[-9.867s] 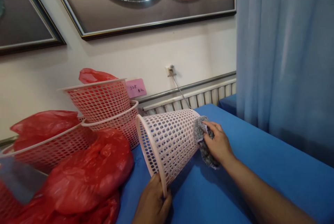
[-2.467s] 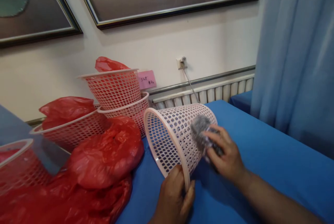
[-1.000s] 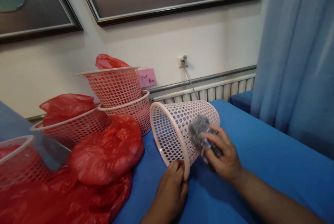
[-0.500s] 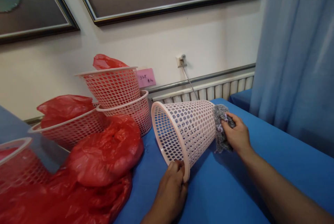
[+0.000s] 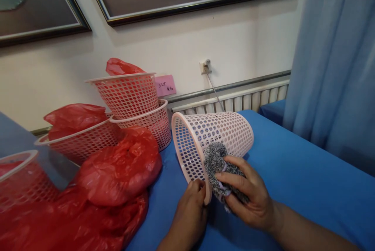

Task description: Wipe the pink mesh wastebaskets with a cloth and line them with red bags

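Note:
A pink perforated plastic wastebasket (image 5: 234, 134) lies on its side, its open mouth towards the left. My left hand (image 5: 189, 212) is closed on the lower part of its rim, with some fingertips hidden inside the mouth. In my right hand (image 5: 249, 192) is a bunched grey speckled cloth (image 5: 215, 161) with light purple bits. The cloth presses against the outer wall of the wastebasket, just behind the rim and near my left hand.
Several pink baskets stand at left, among them an upper one (image 5: 129, 93) set on a lower one (image 5: 161, 126). Crumpled red plastic bags (image 5: 117, 169) spread over the blue surface (image 5: 307, 173). Behind are a radiator (image 5: 266, 95), a plugged socket (image 5: 206, 66) and a blue curtain (image 5: 331, 67).
My right hand has moved the cloth left and towards me, from the base end of the wastebasket to near its rim. My left hand keeps its hold on the rim.

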`<action>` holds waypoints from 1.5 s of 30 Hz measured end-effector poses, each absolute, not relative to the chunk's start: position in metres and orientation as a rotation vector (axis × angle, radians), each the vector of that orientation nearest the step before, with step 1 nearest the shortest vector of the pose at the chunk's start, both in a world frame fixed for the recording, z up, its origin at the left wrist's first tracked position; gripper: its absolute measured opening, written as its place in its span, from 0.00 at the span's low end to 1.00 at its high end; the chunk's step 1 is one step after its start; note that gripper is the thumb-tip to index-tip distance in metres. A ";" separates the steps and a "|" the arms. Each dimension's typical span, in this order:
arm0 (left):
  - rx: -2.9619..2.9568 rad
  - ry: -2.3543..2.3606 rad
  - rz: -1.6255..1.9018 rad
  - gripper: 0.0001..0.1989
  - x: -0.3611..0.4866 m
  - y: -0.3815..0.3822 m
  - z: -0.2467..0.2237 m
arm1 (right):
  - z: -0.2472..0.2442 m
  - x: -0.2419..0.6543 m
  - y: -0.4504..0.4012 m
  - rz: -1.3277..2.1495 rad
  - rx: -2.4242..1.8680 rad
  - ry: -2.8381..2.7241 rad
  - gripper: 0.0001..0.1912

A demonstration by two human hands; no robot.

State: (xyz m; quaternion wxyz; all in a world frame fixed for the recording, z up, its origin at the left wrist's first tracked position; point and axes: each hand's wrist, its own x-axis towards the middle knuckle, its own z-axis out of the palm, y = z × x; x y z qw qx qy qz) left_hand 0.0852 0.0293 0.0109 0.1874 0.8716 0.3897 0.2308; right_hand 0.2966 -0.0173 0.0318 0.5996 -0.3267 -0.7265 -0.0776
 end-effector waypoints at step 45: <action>2.390 1.180 1.063 0.07 0.067 0.075 -0.006 | -0.016 0.321 0.087 -0.179 -1.248 -1.176 0.17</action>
